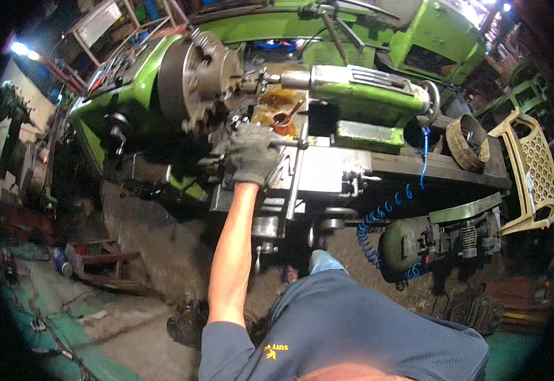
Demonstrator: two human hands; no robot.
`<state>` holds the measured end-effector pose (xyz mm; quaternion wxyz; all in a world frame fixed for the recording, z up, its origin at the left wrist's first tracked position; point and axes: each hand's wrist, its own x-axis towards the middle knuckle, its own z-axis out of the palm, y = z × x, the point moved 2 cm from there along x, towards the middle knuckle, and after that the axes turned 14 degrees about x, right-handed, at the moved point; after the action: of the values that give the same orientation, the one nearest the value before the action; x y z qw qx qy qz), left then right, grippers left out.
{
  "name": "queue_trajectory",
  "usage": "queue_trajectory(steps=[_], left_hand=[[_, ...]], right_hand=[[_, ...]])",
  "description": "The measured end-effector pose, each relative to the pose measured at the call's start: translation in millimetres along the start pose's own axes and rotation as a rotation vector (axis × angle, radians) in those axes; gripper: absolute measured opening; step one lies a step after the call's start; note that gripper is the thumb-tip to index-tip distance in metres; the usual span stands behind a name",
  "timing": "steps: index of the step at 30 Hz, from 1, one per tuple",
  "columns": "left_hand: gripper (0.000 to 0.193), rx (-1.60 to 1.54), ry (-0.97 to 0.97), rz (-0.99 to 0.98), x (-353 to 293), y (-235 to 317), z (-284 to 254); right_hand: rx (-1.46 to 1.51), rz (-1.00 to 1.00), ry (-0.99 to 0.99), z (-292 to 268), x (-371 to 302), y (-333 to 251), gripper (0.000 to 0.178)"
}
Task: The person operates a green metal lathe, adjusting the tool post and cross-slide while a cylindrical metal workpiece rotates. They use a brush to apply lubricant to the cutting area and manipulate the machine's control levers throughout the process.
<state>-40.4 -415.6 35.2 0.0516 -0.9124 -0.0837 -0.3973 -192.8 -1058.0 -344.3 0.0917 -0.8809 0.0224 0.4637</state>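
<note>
The left hand (pixel 251 155), in a dark grey glove, lies over the middle of a green lathe (pixel 366 95), below and right of its big round chuck (pixel 191 79). The glove covers whatever is beneath it, and its fingers blend into the dark metal, so I cannot tell whether they are spread, together or clamped on something. The long metal bar (pixel 295 178) stands just right of the glove, slanting across the shiny metal plate (pixel 328 170); whether the hand touches it is unclear. Beyond the glove, a reddish-brown cup (pixel 281 125) has a stick leaning out of it; what the cup contains is hard to make out. The right hand is out of sight, its arm hidden past the dark shirt (pixel 366 324).

To the right, a blue coiled hose (pixel 363 235) runs down toward a dark tank (pixel 399 244). A rusty ring (pixel 467 143) holds indistinct pieces near a beige plastic chair (pixel 537 171). Black rims swallow the picture's corners.
</note>
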Motion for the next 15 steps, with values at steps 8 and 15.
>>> queue_trajectory(steps=[8,15], left_hand=[[0.014,0.083,-0.025,-0.024,1,0,1],[0.018,0.126,-0.013,-0.048,2,5,8]], right_hand=[[0.417,-0.341,0.750,-217,43,-149,0.039],[0.793,-0.872,0.896,-356,16,-293,0.027]])
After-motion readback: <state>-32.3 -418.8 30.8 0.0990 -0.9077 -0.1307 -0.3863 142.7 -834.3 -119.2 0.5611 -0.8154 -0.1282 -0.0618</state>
